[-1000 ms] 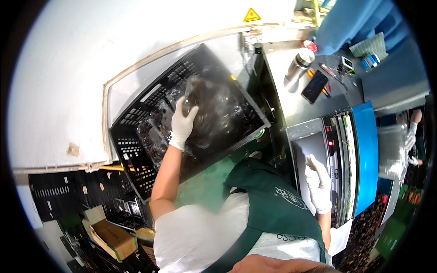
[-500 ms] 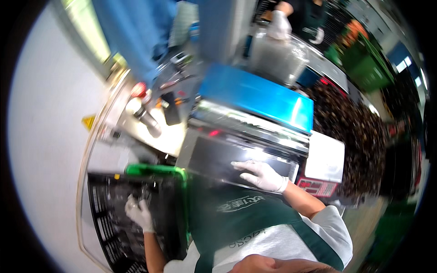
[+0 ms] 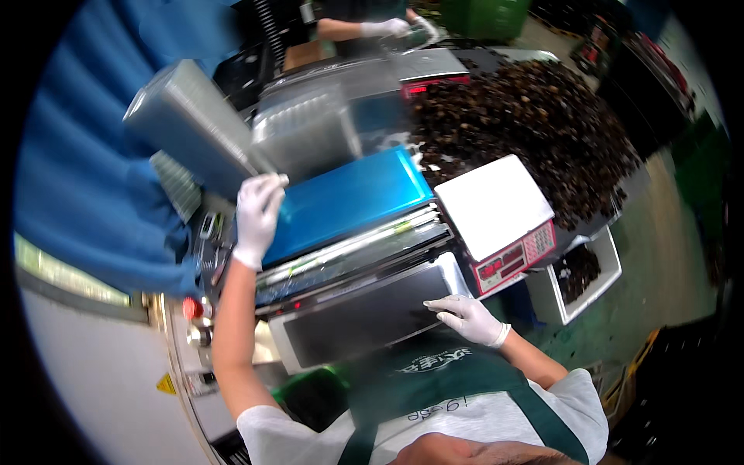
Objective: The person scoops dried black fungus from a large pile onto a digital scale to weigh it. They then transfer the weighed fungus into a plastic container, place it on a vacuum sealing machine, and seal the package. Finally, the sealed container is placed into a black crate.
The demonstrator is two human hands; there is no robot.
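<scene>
My left hand (image 3: pixel 260 218), in a white glove, is stretched forward to the left end of a blue-topped wrapping machine (image 3: pixel 349 194). Its fingers are slightly curled, with a gap to the thumb, and nothing shows between them. Just beyond it leans a tall stack of clear plastic trays (image 3: pixel 190 124); whether the fingertips touch it I cannot tell. My right hand (image 3: pixel 471 319), also gloved in white, hovers or rests at the right part of the dark flat plate (image 3: pixel 349 318) at the machine's front. Its fingers are extended and hold nothing.
A second, blurred stack of clear trays (image 3: pixel 306 132) stands behind the machine. To the right are a white-topped scale (image 3: pixel 496 205), a big heap of small dark brown pieces (image 3: pixel 535 124) and a white bin (image 3: pixel 612 271). Across the table, a co-worker's gloved hands (image 3: pixel 387 29) are at work.
My left hand has left the black crate at the lower left and gone up and forward to the tray stack. My right hand remains over the plate. The view has turned.
</scene>
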